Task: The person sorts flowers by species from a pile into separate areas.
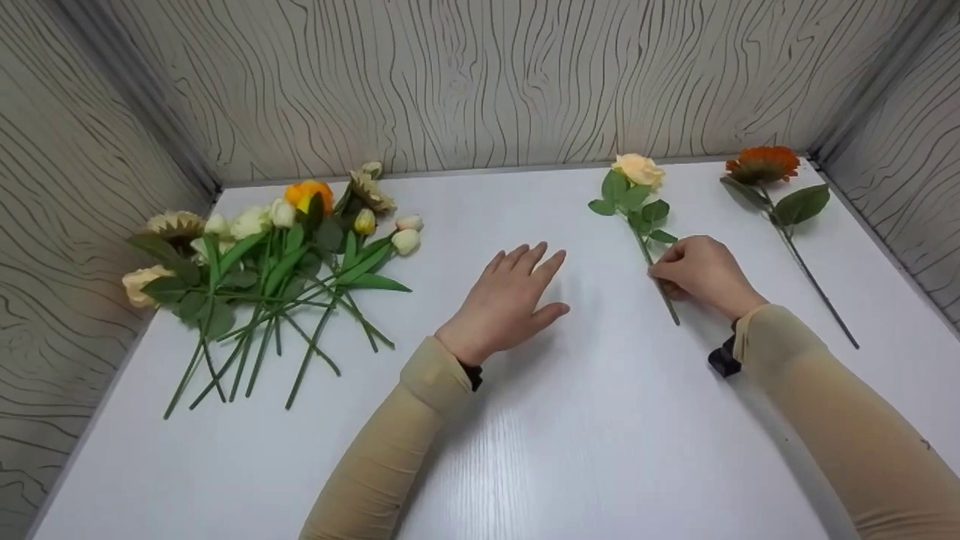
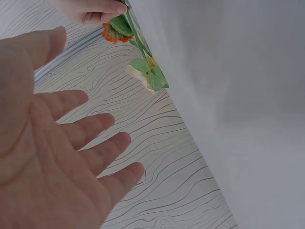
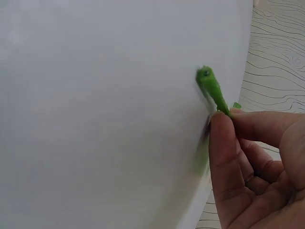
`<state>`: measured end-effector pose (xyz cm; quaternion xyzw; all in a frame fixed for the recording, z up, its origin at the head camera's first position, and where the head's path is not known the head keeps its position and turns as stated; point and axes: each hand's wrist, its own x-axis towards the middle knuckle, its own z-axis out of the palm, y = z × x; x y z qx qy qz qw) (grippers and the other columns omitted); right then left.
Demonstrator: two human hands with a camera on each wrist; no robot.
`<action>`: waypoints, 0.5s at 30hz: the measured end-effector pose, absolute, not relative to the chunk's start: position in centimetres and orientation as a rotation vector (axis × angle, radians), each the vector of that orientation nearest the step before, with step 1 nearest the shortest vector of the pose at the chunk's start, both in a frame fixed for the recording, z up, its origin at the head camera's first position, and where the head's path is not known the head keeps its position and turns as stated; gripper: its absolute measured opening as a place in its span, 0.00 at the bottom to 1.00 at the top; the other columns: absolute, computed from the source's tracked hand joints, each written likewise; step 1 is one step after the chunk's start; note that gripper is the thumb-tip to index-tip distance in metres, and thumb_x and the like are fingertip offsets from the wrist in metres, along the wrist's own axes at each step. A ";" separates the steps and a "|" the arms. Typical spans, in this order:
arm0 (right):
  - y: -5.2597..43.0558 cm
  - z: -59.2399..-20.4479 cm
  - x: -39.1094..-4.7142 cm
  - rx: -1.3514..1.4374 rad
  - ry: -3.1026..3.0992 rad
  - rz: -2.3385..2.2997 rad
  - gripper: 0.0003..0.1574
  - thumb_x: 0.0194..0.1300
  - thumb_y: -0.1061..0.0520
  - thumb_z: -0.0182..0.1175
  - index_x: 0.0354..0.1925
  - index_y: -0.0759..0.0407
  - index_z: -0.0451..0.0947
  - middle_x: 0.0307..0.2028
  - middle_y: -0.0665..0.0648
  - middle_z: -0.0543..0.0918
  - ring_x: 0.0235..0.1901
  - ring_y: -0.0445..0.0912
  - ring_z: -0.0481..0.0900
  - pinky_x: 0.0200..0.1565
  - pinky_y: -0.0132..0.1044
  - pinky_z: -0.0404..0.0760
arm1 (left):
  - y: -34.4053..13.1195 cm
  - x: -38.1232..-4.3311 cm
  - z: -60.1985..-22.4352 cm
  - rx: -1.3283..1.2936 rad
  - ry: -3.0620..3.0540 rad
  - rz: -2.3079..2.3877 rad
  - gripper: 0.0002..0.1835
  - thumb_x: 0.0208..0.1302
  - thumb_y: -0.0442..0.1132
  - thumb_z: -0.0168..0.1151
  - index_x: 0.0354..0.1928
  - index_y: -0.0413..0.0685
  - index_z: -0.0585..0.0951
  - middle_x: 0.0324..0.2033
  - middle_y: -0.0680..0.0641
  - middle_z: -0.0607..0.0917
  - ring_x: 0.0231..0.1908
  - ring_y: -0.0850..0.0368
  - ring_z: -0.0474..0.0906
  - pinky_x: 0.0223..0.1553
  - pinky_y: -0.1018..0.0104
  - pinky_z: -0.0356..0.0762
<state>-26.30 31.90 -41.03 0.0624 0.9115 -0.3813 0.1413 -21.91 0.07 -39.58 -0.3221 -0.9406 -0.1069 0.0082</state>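
My right hand (image 1: 701, 271) pinches the green stem of a peach rose (image 1: 638, 171) between thumb and forefinger. In the right wrist view the cut end of that stem (image 3: 212, 86) sticks out past the fingertips, close over the white table. The rose's head points toward the back wall, with green leaves below it. My left hand (image 1: 508, 304) hovers palm down over the middle of the table, fingers spread and holding nothing. Its straight fingers and bare palm (image 2: 52, 157) fill the left of the left wrist view.
A heap of artificial flowers, with white tulips (image 1: 283, 214), an orange bloom (image 1: 308, 196) and crossed green stems (image 1: 255, 352), lies at the left. An orange-red flower (image 1: 763, 165) with a long stem lies at the right. Patterned walls (image 1: 480, 82) border the white table (image 1: 525, 450).
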 end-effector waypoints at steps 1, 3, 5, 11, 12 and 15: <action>32.0 -41.0 -26.2 0.177 2.629 -1.101 0.18 0.69 0.52 0.67 0.46 0.67 0.81 0.32 0.57 0.83 0.31 0.45 0.81 0.35 0.34 0.85 | 0.1 -21.9 -39.6 -1.007 -2.942 -0.334 0.39 0.76 0.60 0.55 0.81 0.54 0.58 0.77 0.43 0.61 0.76 0.44 0.56 0.75 0.46 0.51; 32.3 -40.9 -26.1 0.174 2.626 -1.101 0.20 0.69 0.50 0.67 0.45 0.67 0.80 0.32 0.58 0.83 0.32 0.46 0.82 0.35 0.35 0.85 | 0.1 -21.9 -39.7 -1.007 -2.947 -0.331 0.39 0.76 0.60 0.55 0.81 0.54 0.58 0.77 0.43 0.61 0.76 0.45 0.56 0.75 0.46 0.51; 32.6 -40.6 -25.9 0.173 2.635 -1.092 0.23 0.70 0.46 0.66 0.45 0.67 0.79 0.33 0.58 0.83 0.32 0.46 0.82 0.35 0.36 0.85 | 0.2 -22.0 -39.7 -1.010 -2.948 -0.326 0.39 0.76 0.60 0.55 0.80 0.54 0.59 0.77 0.44 0.61 0.76 0.45 0.56 0.75 0.47 0.52; 32.9 -39.5 -24.9 0.149 2.757 -1.115 0.30 0.72 0.38 0.62 0.50 0.64 0.78 0.39 0.60 0.83 0.36 0.49 0.83 0.38 0.39 0.83 | -0.1 -22.4 -39.9 -1.008 -2.943 -0.327 0.37 0.76 0.59 0.55 0.79 0.52 0.62 0.76 0.44 0.64 0.75 0.45 0.59 0.75 0.47 0.54; 32.7 -39.3 -24.8 0.135 2.791 -1.120 0.30 0.72 0.37 0.62 0.51 0.63 0.79 0.41 0.61 0.83 0.38 0.50 0.83 0.39 0.39 0.82 | -0.2 -22.5 -39.9 -1.003 -2.938 -0.323 0.36 0.76 0.59 0.56 0.79 0.52 0.63 0.75 0.44 0.65 0.74 0.46 0.60 0.74 0.47 0.55; 31.8 -39.3 -24.2 0.069 2.889 -1.127 0.30 0.74 0.37 0.59 0.54 0.61 0.79 0.46 0.62 0.83 0.44 0.53 0.80 0.43 0.44 0.78 | -1.2 -22.7 -39.8 -1.002 -2.895 -0.311 0.33 0.76 0.56 0.57 0.76 0.50 0.67 0.72 0.43 0.70 0.71 0.46 0.65 0.72 0.49 0.61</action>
